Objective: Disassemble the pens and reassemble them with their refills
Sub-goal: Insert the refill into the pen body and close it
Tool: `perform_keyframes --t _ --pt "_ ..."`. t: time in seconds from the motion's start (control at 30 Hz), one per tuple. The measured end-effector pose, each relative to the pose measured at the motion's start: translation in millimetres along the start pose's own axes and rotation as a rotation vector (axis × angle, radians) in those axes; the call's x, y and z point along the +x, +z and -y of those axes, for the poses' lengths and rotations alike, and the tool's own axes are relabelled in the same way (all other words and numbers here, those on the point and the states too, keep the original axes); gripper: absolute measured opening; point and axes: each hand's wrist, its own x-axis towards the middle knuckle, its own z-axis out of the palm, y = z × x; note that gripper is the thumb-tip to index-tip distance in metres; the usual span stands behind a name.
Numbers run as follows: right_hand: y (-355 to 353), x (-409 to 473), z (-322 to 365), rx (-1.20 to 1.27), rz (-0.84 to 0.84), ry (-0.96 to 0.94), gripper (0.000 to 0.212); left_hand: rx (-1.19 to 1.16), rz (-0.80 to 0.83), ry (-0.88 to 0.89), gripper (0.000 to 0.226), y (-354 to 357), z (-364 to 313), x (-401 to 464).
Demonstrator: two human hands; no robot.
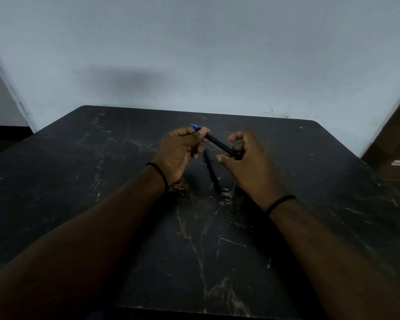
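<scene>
A black pen (pixel 217 142) is held in the air above the middle of a dark marbled table (pixel 79 181), between both hands, its long axis running on a slant from upper left to lower right. Its blue tip points up and to the left, poking out past the left hand (pixel 179 152) toward the far edge of the table; the opposite end sinks into the right hand (pixel 247 165). The left hand pinches the pen near the tip with thumb and forefinger, the other fingers curled loosely beneath, palm turned toward the right. The right hand has its fingers curled round the lower end of the pen, the thumb stretched out to the left and the back of the hand facing the camera — how tight that hold is I cannot tell, as the fingers hide the contact. A second pen (pixel 210 169), also dark with a touch of blue near its far end, lies flat on the table just below the gap between the hands, its length running away from the person and leaning slightly left. Both forearms reach in from the near corners and converge — each wrist wears a thin black band (pixel 158 172). A pale wall (pixel 194 54) rises behind the table
</scene>
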Motion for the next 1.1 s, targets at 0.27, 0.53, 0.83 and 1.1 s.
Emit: perform_keyframes --t 0.27,0.53,0.83,1.1 --pt "-4 -1 4 -0.02 0.0 0.01 0.015 -0.023 -0.044 -0.028 0.012 0 -5 -2" --pt "-4 0 8 0.021 -0.004 0.017 0.017 -0.024 -0.036 -0.022 0.012 -1 -5 -3" --pt "-9 -3 17 -0.033 -0.004 0.01 0.016 -0.011 -0.041 -0.035 0.012 -1 -5 -3" --pt "-10 -5 18 -0.091 -0.008 -0.014 0.01 -0.011 -0.032 -0.033 0.014 5 -7 -5"
